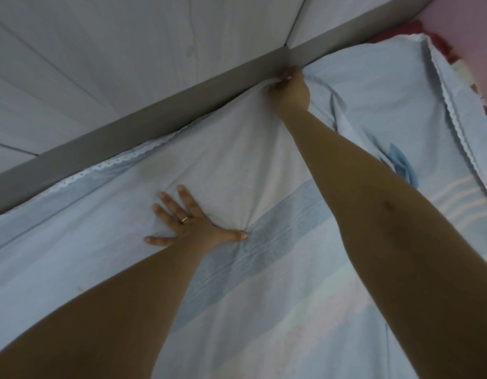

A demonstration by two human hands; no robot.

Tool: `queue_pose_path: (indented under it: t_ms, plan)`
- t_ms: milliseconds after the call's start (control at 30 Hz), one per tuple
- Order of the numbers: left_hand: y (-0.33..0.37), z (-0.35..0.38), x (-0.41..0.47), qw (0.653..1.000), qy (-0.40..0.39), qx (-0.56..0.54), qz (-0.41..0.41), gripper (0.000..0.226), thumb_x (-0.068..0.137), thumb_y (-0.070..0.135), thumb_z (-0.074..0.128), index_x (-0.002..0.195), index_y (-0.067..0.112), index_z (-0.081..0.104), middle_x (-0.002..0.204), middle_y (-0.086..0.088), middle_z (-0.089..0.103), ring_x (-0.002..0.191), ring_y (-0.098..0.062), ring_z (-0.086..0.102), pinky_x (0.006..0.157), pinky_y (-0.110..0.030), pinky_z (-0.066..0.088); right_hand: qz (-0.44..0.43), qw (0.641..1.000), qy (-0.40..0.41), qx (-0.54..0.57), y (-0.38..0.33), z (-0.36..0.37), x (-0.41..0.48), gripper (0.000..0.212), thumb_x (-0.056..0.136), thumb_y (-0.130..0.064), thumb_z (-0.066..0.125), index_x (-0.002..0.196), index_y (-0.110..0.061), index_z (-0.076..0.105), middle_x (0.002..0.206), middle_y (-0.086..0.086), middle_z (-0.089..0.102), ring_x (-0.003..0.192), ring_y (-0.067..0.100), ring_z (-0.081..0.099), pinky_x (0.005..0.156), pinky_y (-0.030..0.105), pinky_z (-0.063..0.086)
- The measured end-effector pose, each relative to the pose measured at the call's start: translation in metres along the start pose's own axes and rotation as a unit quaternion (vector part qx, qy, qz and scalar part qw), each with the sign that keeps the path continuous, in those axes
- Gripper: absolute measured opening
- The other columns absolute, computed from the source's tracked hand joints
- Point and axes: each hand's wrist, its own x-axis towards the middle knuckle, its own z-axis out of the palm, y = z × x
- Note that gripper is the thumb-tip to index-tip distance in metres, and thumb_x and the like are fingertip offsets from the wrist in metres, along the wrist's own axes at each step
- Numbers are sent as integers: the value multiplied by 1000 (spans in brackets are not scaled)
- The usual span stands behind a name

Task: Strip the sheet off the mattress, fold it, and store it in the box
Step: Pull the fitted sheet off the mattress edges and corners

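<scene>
A pale blue sheet (236,165) with wide blue and pink stripes and a white lace edge covers the mattress. My left hand (190,222) lies flat on it with fingers spread, a ring on one finger, pressing the cloth down. My right hand (290,88) reaches to the far edge by the grey frame and pinches a bunch of the sheet there; creases run from that grip toward my left hand. The mattress itself is hidden under the sheet. No box is in view.
A grey bed frame rail (144,124) runs along the far side, against a white panelled wall (127,45). At the top right lie a pink pillow (463,28) and a folded lace-edged layer of cloth (455,110).
</scene>
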Motion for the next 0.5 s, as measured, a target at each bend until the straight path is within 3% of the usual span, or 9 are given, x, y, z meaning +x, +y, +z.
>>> queue_pose_path:
  t_ms: [67,100,167,233,300,333,367,433,500]
  plan:
    - [0,0,0,1000,1,2,-3,177,9,87,65,124,23,-53,129,-10,-59,129,-32,-45,97,-78,-6,-6,1000,-19,-5,9,12,-17,54,90,-35,57,136,-19,33,140,2,45,134,22,38,115,50,15]
    - [1,-1,0,1000,0,3,-5,177,9,87,66,124,23,-53,129,-11,-59,129,-33,-45,97,-78,-5,-22,999,-21,-34,15,17,-31,57,91,-37,55,139,-20,29,147,3,36,140,22,26,115,55,4]
    - [1,-3,-2,1000,-4,5,-6,177,11,87,66,123,22,-54,128,-11,-60,128,-33,-46,97,-78,-6,-106,988,-26,-112,33,27,-72,57,94,-38,47,145,-21,26,155,6,21,146,25,10,113,59,-3]
    - [2,-3,-2,1000,-5,8,-7,176,12,87,66,122,22,-54,127,-12,-60,127,-34,-47,97,-78,-6,-266,938,-62,-215,60,36,-121,58,95,-46,36,148,-25,27,158,6,17,145,35,10,109,65,1]
    - [2,-3,-1,1000,0,12,-9,175,12,88,65,121,21,-55,128,-12,-60,127,-34,-46,96,-78,-7,-389,847,-125,-340,93,39,-141,61,92,-57,21,149,-35,23,159,0,17,143,42,15,103,73,7]
    - [2,-2,-1,1000,4,14,-8,176,12,88,65,121,22,-55,128,-11,-60,127,-33,-47,96,-78,-8,-385,825,-149,-385,105,35,-136,63,90,-61,13,149,-41,14,160,-5,11,143,42,12,102,74,7]
    - [1,-1,1,1000,6,13,-5,176,11,88,65,122,22,-54,129,-11,-59,127,-33,-46,96,-78,-8,-346,832,-147,-408,111,31,-123,63,89,-63,6,149,-45,2,160,-9,1,144,40,5,102,73,6]
    - [-1,2,1,1000,16,9,11,176,12,88,65,126,23,-51,132,-9,-57,129,-32,-45,96,-78,-8,-205,890,-93,-397,111,25,-93,60,92,-64,8,147,-46,-10,159,-13,-11,145,37,-7,105,70,-1]
    - [-4,5,1,999,29,3,21,176,10,88,64,127,24,-50,134,-8,-56,129,-31,-45,97,-78,-7,-64,938,-53,-338,94,22,-68,59,97,-57,14,148,-41,-10,158,-13,-12,145,37,-7,107,68,-4]
